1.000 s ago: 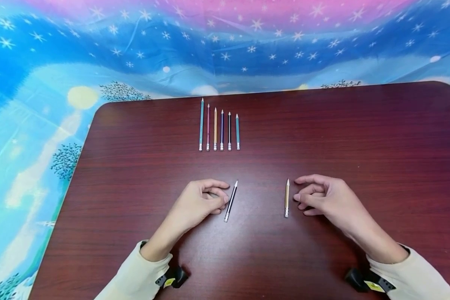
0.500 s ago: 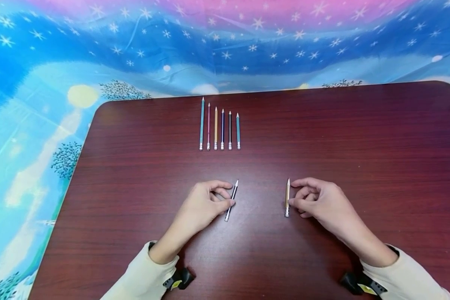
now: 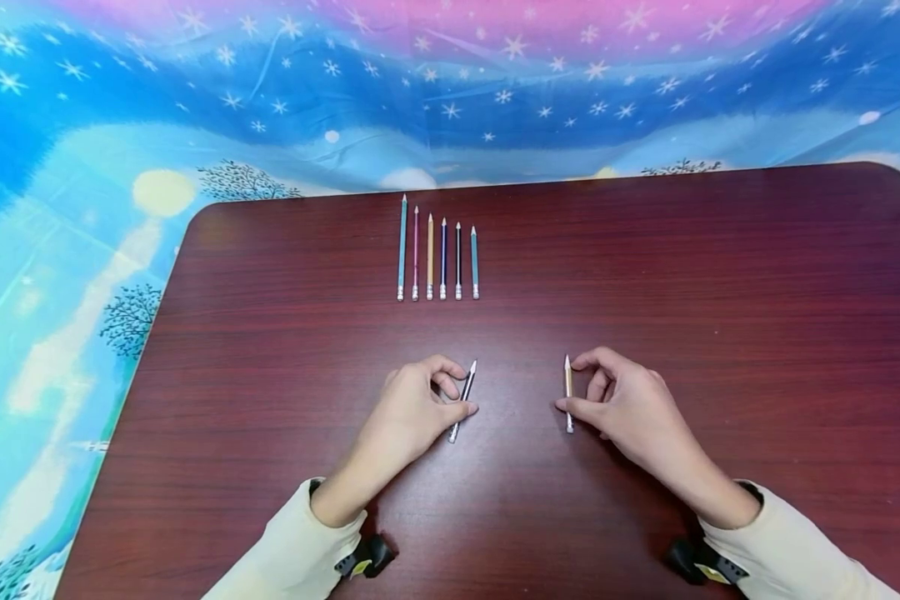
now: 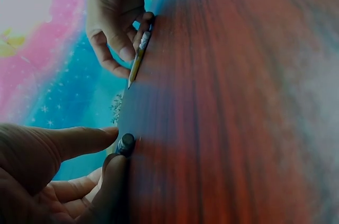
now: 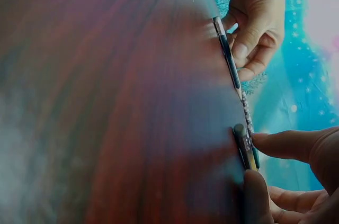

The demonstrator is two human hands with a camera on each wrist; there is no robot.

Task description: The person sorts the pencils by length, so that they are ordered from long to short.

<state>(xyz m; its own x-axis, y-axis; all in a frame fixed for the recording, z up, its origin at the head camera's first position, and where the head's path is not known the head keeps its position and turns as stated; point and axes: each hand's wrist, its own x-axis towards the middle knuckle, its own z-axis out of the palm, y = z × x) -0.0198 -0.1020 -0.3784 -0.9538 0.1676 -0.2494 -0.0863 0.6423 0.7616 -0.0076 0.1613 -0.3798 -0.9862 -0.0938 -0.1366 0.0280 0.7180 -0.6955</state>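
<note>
A short black pencil point(image 3: 468, 386) lies slightly slanted under my left hand point(image 3: 412, 410), its sharpened tip pointing away. My left thumb crosses it and the index finger reaches near its tip; the left wrist view has its eraser end point(image 4: 126, 143) between thumb and finger. To the right, a short yellow pencil point(image 3: 568, 382) points away almost straight. My right hand point(image 3: 633, 408) pinches it, thumb near the eraser end and index finger by the tip. From the right wrist, its silver eraser band point(image 5: 244, 142) shows between the digits, with the black pencil point(image 5: 229, 57) beyond.
Several longer pencils stand in a row at the back of the dark red wooden table point(image 3: 720, 275), from a tall light blue pencil point(image 3: 402, 250) down to a short teal pencil point(image 3: 475, 265). Behind the table hangs a snowflake-patterned cloth point(image 3: 450, 83).
Both hands have moved inward, and thumbs now reach across the pencils. The right hand has taken hold of the yellow pencil and shifted it slightly left. The black pencil lies about as before.
</note>
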